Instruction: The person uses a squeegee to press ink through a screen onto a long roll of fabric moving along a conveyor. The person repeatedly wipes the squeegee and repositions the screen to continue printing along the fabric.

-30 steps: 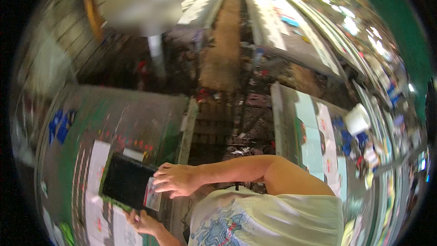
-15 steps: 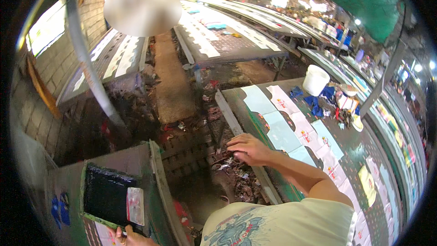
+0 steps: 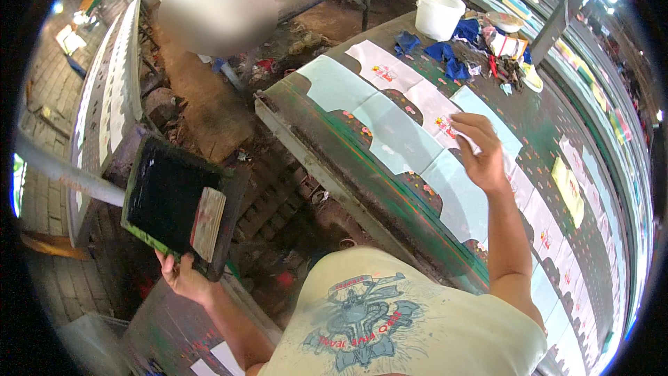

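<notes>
Up and left of the left fingers, a pale pole slants toward a dark, green-edged frame. Those fingers pinch the frame's lower edge; just above and right of them, a pale block rests on its black face. Well to their right, a counter bears light blue pieces, left of and below the right fingers. Behind the right fingers run printed white pieces; they are bent, thumb apart, and I cannot tell whether they touch cloth. Beyond them stand a white bucket and blue rags; a yellow piece lies to their right.
</notes>
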A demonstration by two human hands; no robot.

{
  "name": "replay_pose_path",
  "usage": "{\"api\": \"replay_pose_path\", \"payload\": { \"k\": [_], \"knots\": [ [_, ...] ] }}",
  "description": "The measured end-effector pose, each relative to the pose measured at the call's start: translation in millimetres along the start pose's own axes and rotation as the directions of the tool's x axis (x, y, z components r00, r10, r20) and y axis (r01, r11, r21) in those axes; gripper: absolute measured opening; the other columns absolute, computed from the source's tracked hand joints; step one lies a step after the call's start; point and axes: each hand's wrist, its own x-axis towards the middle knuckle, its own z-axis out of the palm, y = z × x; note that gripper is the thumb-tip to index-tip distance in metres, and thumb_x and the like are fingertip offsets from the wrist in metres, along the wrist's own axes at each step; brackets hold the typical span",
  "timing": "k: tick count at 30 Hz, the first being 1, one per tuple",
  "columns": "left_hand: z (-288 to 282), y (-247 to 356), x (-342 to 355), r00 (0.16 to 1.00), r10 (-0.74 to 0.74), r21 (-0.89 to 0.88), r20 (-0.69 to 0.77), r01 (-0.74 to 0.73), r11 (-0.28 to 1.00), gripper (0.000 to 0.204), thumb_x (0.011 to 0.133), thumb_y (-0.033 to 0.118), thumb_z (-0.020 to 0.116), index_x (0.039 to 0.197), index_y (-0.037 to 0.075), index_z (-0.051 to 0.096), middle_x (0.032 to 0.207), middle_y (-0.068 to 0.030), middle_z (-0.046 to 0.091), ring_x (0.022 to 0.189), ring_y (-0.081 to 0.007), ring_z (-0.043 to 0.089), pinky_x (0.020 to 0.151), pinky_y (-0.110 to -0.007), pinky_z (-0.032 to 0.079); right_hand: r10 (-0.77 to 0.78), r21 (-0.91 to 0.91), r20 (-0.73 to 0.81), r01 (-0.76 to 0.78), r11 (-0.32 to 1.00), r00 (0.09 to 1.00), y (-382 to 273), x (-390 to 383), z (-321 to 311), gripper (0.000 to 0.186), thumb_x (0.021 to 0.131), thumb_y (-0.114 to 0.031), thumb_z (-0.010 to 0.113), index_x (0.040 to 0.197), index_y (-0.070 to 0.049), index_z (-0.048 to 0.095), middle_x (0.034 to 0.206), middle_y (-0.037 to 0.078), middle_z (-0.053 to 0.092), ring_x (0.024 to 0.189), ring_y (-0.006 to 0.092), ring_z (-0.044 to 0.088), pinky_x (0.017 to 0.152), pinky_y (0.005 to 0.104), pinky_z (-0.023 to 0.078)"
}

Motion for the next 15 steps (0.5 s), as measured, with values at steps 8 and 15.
{"api": "replay_pose_path", "payload": {
  "k": [8, 15],
  "knots": [
    [149.5, -66.6, 57.7, 0.961, -0.122, -0.023, 0.247, 0.132, 0.991, 0.045, 0.08, -0.028, 0.063, 0.104, 0.009, 0.074, 0.173, -0.0169, 0.054, 0.136, -0.0286, 0.068, 0.106, -0.037, 0.061, 0.214, -0.138, -0.141, -0.233, 0.963, 0.967, 6.3, -3.3, -19.5, 0.033, 0.093, 0.014, 0.074, 0.122, 0.0, 0.081, 0.132, 0.016, 0.08, 0.128, 0.0356, 0.073, 0.11, 0.0464, 0.057],
    [270.6, -152.5, 100.1, 0.874, -0.231, 0.144, 0.428, 0.186, 0.972, 0.039, 0.079, -0.025, 0.065, 0.099, 0.007, 0.07, 0.178, -0.0201, 0.047, 0.137, -0.0293, 0.068, 0.093, -0.032, 0.065, 0.178, -0.156, -0.064, -0.186, 0.97, 0.982, -7.0, 60.3, 61.2, 0.037, 0.086, 0.015, 0.079, 0.119, -0.003, 0.081, 0.126, 0.016, 0.08, 0.124, 0.0377, 0.074, 0.105, 0.0489, 0.059]
  ]
}}
